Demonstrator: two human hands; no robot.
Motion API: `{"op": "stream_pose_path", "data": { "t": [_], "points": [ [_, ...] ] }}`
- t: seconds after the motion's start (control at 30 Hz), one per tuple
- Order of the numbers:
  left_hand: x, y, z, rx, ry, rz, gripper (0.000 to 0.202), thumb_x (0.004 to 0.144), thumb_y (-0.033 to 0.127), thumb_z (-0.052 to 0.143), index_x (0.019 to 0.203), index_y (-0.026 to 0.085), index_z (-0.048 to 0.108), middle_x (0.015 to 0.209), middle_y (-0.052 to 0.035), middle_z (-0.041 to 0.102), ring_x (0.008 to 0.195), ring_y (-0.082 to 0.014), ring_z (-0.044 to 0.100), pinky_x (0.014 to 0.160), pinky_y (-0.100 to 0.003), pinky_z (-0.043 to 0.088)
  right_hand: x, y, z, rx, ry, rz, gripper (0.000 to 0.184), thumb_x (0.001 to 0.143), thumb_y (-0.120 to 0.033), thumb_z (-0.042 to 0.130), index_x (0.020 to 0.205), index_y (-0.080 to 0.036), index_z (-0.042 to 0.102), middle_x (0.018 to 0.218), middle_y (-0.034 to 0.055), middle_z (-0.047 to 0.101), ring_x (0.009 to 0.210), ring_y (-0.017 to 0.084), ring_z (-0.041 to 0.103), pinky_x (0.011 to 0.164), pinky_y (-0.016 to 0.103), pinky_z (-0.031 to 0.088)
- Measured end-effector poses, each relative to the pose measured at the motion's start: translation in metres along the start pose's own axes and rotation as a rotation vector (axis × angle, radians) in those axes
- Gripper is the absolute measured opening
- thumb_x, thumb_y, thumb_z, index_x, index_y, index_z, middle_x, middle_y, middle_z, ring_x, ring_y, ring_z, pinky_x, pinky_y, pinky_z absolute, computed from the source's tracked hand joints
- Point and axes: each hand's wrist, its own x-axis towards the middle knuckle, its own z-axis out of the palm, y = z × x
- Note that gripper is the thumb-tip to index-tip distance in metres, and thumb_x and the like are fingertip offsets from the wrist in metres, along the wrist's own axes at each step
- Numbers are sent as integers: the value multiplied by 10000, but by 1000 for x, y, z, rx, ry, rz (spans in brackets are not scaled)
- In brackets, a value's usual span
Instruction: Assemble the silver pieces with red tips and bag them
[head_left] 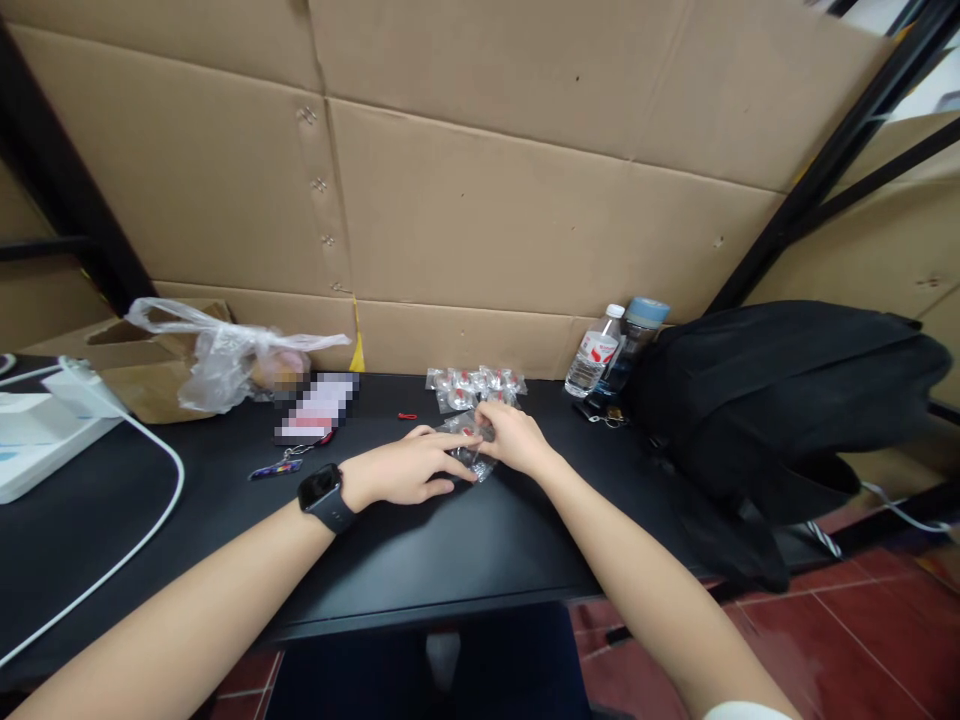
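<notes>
In the middle of the black desk, a small clear plastic bag (480, 468) with something red inside lies between my two hands. My left hand (409, 468), with a dark watch on its wrist, rests its outstretched, spread fingers on the bag. The fingers of my right hand (511, 438) are bent in a pinch at the bag's upper right part; the fingertips are partly hidden. Just behind them lie several similar small clear bags (457, 392) with red pieces in them. A small red loop-shaped piece (407, 416) lies on the desk left of these bags.
Left of my hands are a blurred-out phone (319, 405), a keychain (276, 469), a cardboard box (154, 365) with a plastic carrier bag (217, 365), and a white power strip (45, 440) with a cable. At right stand a water bottle (596, 355), a blue-lidded bottle (643, 318) and a black backpack (780, 400).
</notes>
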Motion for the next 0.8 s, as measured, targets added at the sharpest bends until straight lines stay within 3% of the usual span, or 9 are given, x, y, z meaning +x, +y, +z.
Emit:
{"op": "stream_pose_path", "data": {
  "t": [0.13,0.23,0.27,0.37,0.43,0.53,0.67,0.8],
  "points": [
    [-1,0,-7,-17,15,-29,219,944,269,604,1076,338,764,1504,-15,556,1382,-256,521,1120,-397,372,0,-3,-4,-6,-38,-18,235,815,-322,767,911,-224,577,886,-1,638,715,134,514,610,240,270],
    [0,2,-11,-9,63,-60,91,889,299,658,913,266,739,1442,-40,591,1307,-258,567,1093,-389,376,-2,2,-16,188,-170,-124,270,823,-382,772,910,-212,582,804,-18,615,699,128,522,636,229,338],
    [1,3,-12,-1,84,-69,70,856,280,678,909,251,713,1404,-47,608,1268,-255,584,1070,-382,383,-2,4,-20,271,-201,-155,246,862,-394,733,929,-207,587,784,-22,607,697,128,527,650,228,365],
    [2,2,-10,43,157,-120,253,786,187,677,1030,234,629,1201,-44,668,1096,-222,625,962,-345,405,-4,13,-28,408,-191,-195,111,967,-297,569,999,-195,598,797,-13,608,690,126,537,676,233,414],
    [4,0,-6,82,201,-155,281,820,181,649,1091,232,596,1119,-38,673,1039,-211,622,932,-337,392,-4,18,-29,390,-171,-202,112,909,-205,613,1020,-193,611,880,3,624,700,124,546,684,237,429],
    [5,-6,-1,114,216,-163,112,918,263,614,1027,242,625,1070,-29,686,1016,-206,624,936,-347,357,-3,21,-26,357,-220,-215,245,782,-179,763,999,-197,650,947,12,627,704,123,556,702,246,455],
    [6,-13,0,93,236,-233,103,954,322,592,937,239,652,947,-7,714,920,-191,644,902,-344,341,-2,20,-24,360,-255,-243,59,846,-228,731,876,-187,702,903,22,634,716,127,572,724,249,462],
    [4,-20,-2,32,244,-311,146,957,366,593,925,245,667,900,18,745,830,-180,666,918,-349,350,-2,20,-24,391,-213,-212,14,845,-187,696,854,-179,703,816,11,661,723,133,586,716,240,449]
  ]
}}
